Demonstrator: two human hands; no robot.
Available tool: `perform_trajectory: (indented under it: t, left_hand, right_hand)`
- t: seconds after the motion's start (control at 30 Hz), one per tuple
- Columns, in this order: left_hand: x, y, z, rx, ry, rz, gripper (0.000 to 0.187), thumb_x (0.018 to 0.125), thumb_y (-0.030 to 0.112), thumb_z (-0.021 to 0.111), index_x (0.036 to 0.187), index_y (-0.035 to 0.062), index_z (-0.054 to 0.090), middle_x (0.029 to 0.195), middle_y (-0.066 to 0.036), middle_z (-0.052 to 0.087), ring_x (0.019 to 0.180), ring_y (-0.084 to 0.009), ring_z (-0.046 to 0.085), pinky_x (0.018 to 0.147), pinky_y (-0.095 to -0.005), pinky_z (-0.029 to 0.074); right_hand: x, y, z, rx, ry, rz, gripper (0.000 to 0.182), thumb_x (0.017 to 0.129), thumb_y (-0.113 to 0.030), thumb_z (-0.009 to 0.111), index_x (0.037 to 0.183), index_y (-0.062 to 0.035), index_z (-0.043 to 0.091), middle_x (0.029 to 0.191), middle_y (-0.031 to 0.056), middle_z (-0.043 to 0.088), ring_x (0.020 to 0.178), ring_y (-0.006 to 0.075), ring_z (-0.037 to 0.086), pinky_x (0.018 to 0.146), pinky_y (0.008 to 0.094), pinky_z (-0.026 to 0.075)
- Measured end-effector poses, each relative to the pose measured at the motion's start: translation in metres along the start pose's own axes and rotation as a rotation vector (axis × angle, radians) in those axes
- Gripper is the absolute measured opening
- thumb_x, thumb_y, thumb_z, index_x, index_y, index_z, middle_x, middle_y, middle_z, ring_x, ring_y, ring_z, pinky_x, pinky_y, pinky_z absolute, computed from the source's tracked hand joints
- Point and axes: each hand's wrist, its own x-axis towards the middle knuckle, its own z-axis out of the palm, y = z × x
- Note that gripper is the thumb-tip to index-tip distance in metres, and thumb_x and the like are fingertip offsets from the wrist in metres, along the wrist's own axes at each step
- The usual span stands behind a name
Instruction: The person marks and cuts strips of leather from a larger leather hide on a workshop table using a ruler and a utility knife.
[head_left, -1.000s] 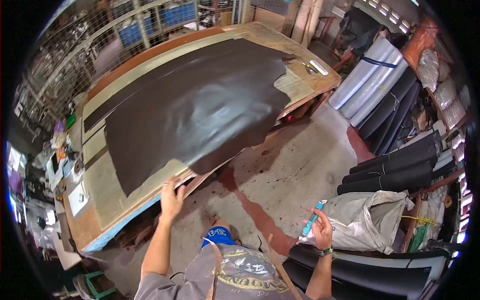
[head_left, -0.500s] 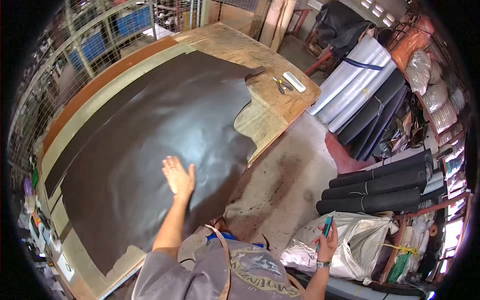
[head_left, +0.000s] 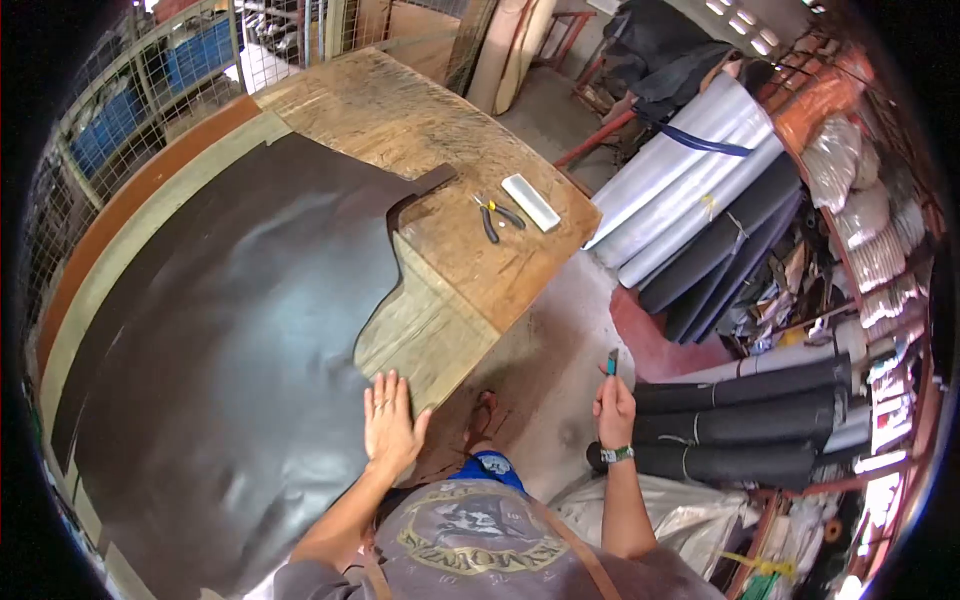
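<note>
A large dark brown leather hide (head_left: pixel 240 300) lies spread over the wooden table (head_left: pixel 420 115), its right edge curving in and out. My left hand (head_left: pixel 392 425) rests palm down at the hide's right edge near the table side, fingers stretched out and holding nothing. Away from the table, over the floor, my right hand (head_left: pixel 614 408) is closed around a teal utility knife (head_left: pixel 612 364), whose tip points up and away from me. A watch (head_left: pixel 617 454) sits on that wrist.
Pliers (head_left: pixel 497 218) and a white box-like tray (head_left: pixel 531 203) lie near the table's far corner. Silver rolls (head_left: pixel 690 170) and dark rolls (head_left: pixel 740 425) of material stand and lie at right. A wire mesh fence (head_left: pixel 150 90) runs behind the table.
My view has shifted right along the table. My left hand has gone from the middle of the hide to its right edge. My right hand has lifted the knife forward.
</note>
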Motion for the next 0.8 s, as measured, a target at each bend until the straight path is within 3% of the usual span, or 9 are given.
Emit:
perform_trajectory:
  t: [0.1, 0.2, 0.27, 0.33, 0.4, 0.47, 0.5, 0.6, 0.8]
  left_hand:
    - [0.005, 0.004, 0.006, 0.099, -0.017, -0.046, 0.072, 0.094, 0.044, 0.061, 0.149, 0.0007, 0.043, 0.162, -0.014, 0.033, 0.153, -0.0329, 0.021, 0.125, -0.0505, 0.014]
    - [0.013, 0.018, 0.0, 0.12, -0.06, -0.123, 0.075, 0.091, 0.045, 0.064, 0.149, 0.0029, 0.044, 0.161, -0.013, 0.034, 0.153, -0.0328, 0.022, 0.125, -0.0507, 0.015]
    - [0.015, 0.019, 0.002, 0.1, -0.014, -0.125, 0.074, 0.088, 0.043, 0.067, 0.147, 0.0035, 0.047, 0.158, -0.014, 0.039, 0.151, -0.0338, 0.028, 0.123, -0.0523, 0.019]
    - [0.017, 0.019, 0.005, 0.102, -0.003, -0.14, 0.074, 0.088, 0.044, 0.067, 0.145, 0.003, 0.048, 0.157, -0.014, 0.041, 0.151, -0.0338, 0.028, 0.123, -0.0533, 0.02]
    - [0.025, 0.032, 0.01, 0.049, 0.116, -0.195, 0.057, 0.085, 0.035, 0.071, 0.13, 0.0026, 0.058, 0.144, -0.017, 0.051, 0.141, -0.0384, 0.039, 0.119, -0.0554, 0.025]
    - [0.043, 0.041, 0.021, -0.004, 0.229, -0.283, 0.046, 0.084, 0.028, 0.072, 0.121, 0.0031, 0.061, 0.136, -0.019, 0.055, 0.134, -0.0399, 0.045, 0.116, -0.056, 0.028]
    - [0.058, 0.046, 0.027, 0.009, 0.298, -0.242, 0.034, 0.081, 0.021, 0.074, 0.109, 0.0041, 0.064, 0.125, -0.019, 0.059, 0.123, -0.0398, 0.051, 0.112, -0.0558, 0.033]
    - [0.116, 0.079, 0.054, -0.084, 0.369, -0.122, 0.028, 0.083, 0.02, 0.074, 0.106, 0.0043, 0.066, 0.119, -0.016, 0.064, 0.114, -0.0398, 0.057, 0.106, -0.0544, 0.039]
    - [0.27, 0.177, 0.09, -0.311, 0.315, 0.05, 0.035, 0.086, 0.024, 0.076, 0.112, 0.0029, 0.065, 0.114, -0.02, 0.065, 0.106, -0.038, 0.061, 0.092, -0.0441, 0.05]
  right_hand:
    - [0.122, 0.009, 0.0, -0.27, -0.078, -0.136, 0.037, 0.107, -0.027, 0.05, 0.129, -0.0001, 0.062, 0.077, -0.0006, 0.056, 0.067, 0.0105, 0.052, 0.061, 0.0275, 0.044]
    - [0.212, -0.02, 0.01, -0.428, -0.194, -0.115, 0.036, 0.102, -0.027, 0.058, 0.123, 0.0013, 0.065, 0.094, 0.0107, 0.069, 0.091, 0.0206, 0.064, 0.08, 0.0368, 0.049]
    - [0.279, -0.009, 0.01, -0.51, -0.248, -0.347, 0.036, 0.097, -0.025, 0.064, 0.123, -0.0005, 0.064, 0.101, 0.0163, 0.07, 0.096, 0.0239, 0.066, 0.083, 0.0387, 0.05]
    - [0.338, 0.007, 0.028, -0.289, -0.178, -0.577, 0.039, 0.094, -0.021, 0.067, 0.128, -0.0025, 0.063, 0.098, 0.016, 0.069, 0.091, 0.0284, 0.067, 0.082, 0.0401, 0.051]
    - [0.364, -0.033, 0.037, -0.367, -0.299, -0.386, 0.039, 0.094, -0.017, 0.066, 0.13, -0.0029, 0.063, 0.098, 0.0167, 0.068, 0.086, 0.0299, 0.066, 0.078, 0.0391, 0.051]
    - [0.411, -0.028, 0.046, -0.452, -0.37, -0.702, 0.037, 0.095, -0.014, 0.064, 0.13, -0.0041, 0.065, 0.095, 0.0162, 0.066, 0.084, 0.0296, 0.064, 0.077, 0.0377, 0.051]
    - [0.427, -0.021, 0.051, -0.489, -0.38, -0.849, 0.036, 0.095, -0.012, 0.064, 0.13, -0.0047, 0.065, 0.093, 0.016, 0.065, 0.083, 0.0295, 0.064, 0.076, 0.037, 0.051]
    - [0.442, -0.024, 0.058, -0.511, -0.456, -0.639, 0.034, 0.095, -0.009, 0.061, 0.129, -0.0084, 0.067, 0.084, 0.015, 0.058, 0.079, 0.032, 0.06, 0.075, 0.0385, 0.049]
    - [0.514, 0.001, 0.071, -0.602, -0.616, -0.746, 0.034, 0.098, -0.011, 0.059, 0.131, -0.0063, 0.065, 0.101, 0.0167, 0.068, 0.089, 0.0294, 0.065, 0.08, 0.0364, 0.051]
